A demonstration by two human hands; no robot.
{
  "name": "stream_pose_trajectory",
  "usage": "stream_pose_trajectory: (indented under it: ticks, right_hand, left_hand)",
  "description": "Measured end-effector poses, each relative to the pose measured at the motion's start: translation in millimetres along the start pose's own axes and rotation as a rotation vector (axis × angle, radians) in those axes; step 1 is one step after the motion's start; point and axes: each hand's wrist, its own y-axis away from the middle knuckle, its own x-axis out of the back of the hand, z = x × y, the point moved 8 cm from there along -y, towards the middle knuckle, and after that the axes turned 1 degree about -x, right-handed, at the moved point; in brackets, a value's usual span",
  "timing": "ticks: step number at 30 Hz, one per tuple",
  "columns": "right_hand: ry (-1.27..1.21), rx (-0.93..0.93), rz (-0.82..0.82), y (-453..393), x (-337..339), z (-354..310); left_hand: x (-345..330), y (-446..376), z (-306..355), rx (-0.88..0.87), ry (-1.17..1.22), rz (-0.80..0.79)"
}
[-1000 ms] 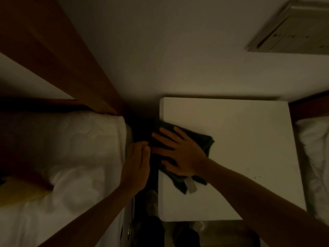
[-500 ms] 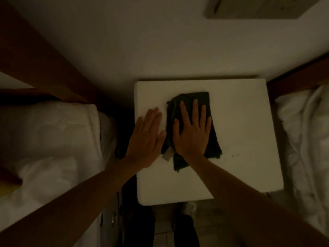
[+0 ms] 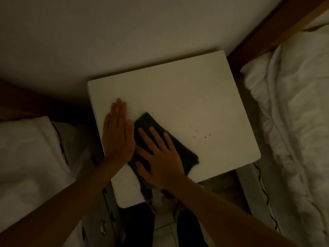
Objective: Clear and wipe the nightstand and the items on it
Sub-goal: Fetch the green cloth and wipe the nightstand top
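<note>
Now the right hand (image 3: 160, 161) lies flat, fingers spread, palm pressing the dark cloth (image 3: 179, 150) onto the nightstand (image 3: 178, 97), low and centre in the frame; it grips nothing, only pins the cloth by pressure. Half a second back this hand and cloth sat higher on the top, near its middle, fingers pointing straight at the wall; a second back they were at the left edge. So the cloth has swept from the left edge to the middle and down toward the near edge: wiping strokes in progress, near-left part of the top likely covered. Cloth now lies slanted, its upper corner toward frame centre, its lower end hanging slightly past the near edge under the wrist. Right forearm enters from lower right, wrist straight, fingers angled up-left. Left hand (image 3: 117, 134) just beside it, open and flat on the top, fingers together and pointing toward the wall, its edge touching the cloth's left side; it holds nothing, seems to brace the stand. Left forearm enters from lower left. No other items on the top, so clearing looks done. Small dark specks (image 3: 203, 135) right of the cloth are not yet wiped; right half probably remains. White bedding (image 3: 293, 122) at frame right, more bedding at lower left, wall above.
</note>
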Motion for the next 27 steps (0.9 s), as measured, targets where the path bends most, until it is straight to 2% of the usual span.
stream_pose_trajectory:
  ticks: [3,6,8,10,13,19,23,27]
  right_hand:
    - [0.038,-0.001,0.018,-62,14,20]
    - [0.102,-0.037,0.035,-120,35,52]
    - [0.115,-0.149,0.055,-142,51,86]
    - [0.103,-0.313,0.095,-145,64,121]
    - [0.088,-0.483,0.154,-119,73,156]
    - [0.103,-0.798,0.195,24,58,159]
    - [0.096,-0.808,0.136,100,28,114]
    - [0.058,-0.749,0.072,95,15,81]
  left_hand:
    - [0,-1,1,0.036,-0.011,0.025]
    - [-9,-6,11,0.132,-0.138,0.050]
    - [-22,-12,25,0.150,-0.259,0.012]
    - [-37,-21,43,0.053,-0.293,-0.054]
    - [-50,-35,61,-0.072,-0.287,-0.086]
    - [-47,-42,65,-0.072,-0.255,-0.066]
    - [-48,-41,65,-0.057,-0.243,-0.062]
    - [-45,-42,64,-0.053,-0.194,-0.068]
